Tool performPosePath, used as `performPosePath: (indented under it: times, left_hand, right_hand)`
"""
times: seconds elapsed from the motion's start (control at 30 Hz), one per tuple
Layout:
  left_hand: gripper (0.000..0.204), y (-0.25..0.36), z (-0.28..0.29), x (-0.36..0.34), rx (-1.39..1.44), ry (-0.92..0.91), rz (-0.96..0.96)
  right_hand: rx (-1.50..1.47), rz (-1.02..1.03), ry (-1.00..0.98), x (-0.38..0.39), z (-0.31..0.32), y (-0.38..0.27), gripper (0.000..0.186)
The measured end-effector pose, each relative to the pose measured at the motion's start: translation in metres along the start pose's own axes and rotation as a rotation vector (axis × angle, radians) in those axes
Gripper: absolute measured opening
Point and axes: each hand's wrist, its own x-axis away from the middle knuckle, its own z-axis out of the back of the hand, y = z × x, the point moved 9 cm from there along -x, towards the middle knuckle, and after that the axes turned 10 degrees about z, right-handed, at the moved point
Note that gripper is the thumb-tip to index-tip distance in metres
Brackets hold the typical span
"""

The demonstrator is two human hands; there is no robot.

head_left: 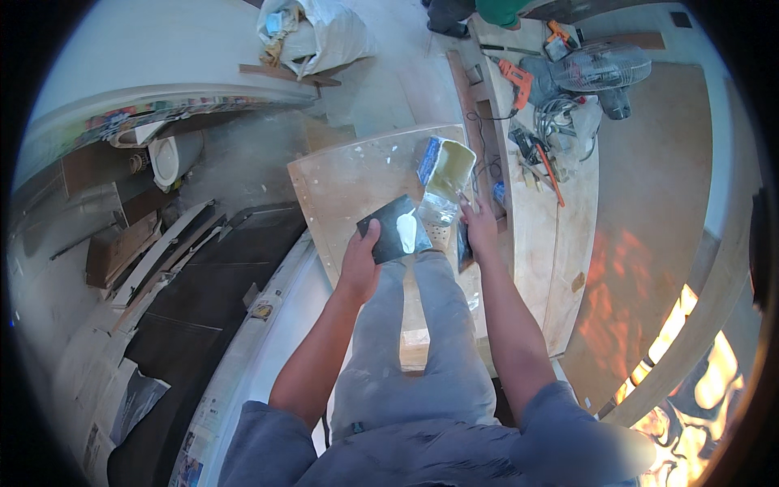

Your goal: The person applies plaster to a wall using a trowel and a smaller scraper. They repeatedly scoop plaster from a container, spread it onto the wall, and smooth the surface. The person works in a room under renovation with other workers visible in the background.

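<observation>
A dark flat square plate (389, 235) is gripped along its left edge by my left hand (359, 258), thumb on top. On its face sits a blob of white paste (406, 230). My right hand (479, 227) is closed around a dark flat blade-like piece (464, 246) that points down and is partly hidden by the fingers. Just beyond both hands stands an open-topped box-shaped container (449, 168), with a blue side and a yellowish, smeared inside. Its silvery near face is close to my right fingertips.
Beneath is a wooden board (349, 183) with pale spots. At right, a workbench (554, 268) holds an orange drill (517, 81), cables and a fan (604, 66). A white sack (329, 40) lies far off. Dark panels (195, 316) lie at left. Another person (499, 10) stands at the top.
</observation>
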Motion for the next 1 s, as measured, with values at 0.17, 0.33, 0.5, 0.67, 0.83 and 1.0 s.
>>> performPosePath:
  times: [0.17,0.33,0.5,0.67,0.83,1.0]
  left_hand:
    - [0.04,0.054,-0.024,0.106,0.116,-0.067,-0.149]
    - [0.035,0.105,-0.054,0.226,0.129,-0.132,-0.321]
    - [0.031,0.149,-0.084,0.348,0.198,-0.224,-0.594]
    - [0.03,0.178,-0.089,0.461,0.11,-0.188,-0.885]
    - [0.026,0.19,-0.076,0.562,-0.114,0.121,-1.19]
    - [0.019,0.185,-0.084,0.655,-0.507,0.529,-1.395]
  right_hand:
    - [-0.311,-0.365,-0.337,0.107,0.028,0.048,0.057]
    - [-0.181,-0.411,-0.538,0.179,0.076,-0.025,0.06]
    - [-0.58,-0.161,-0.727,0.193,0.078,-0.154,0.031]
    - [-0.862,0.102,-0.946,0.27,0.096,-0.344,0.028]
    - [-1.042,-0.002,-1.014,0.366,0.097,-0.422,0.034]
    - [-1.01,-0.007,-1.276,0.49,0.091,-0.468,0.032]
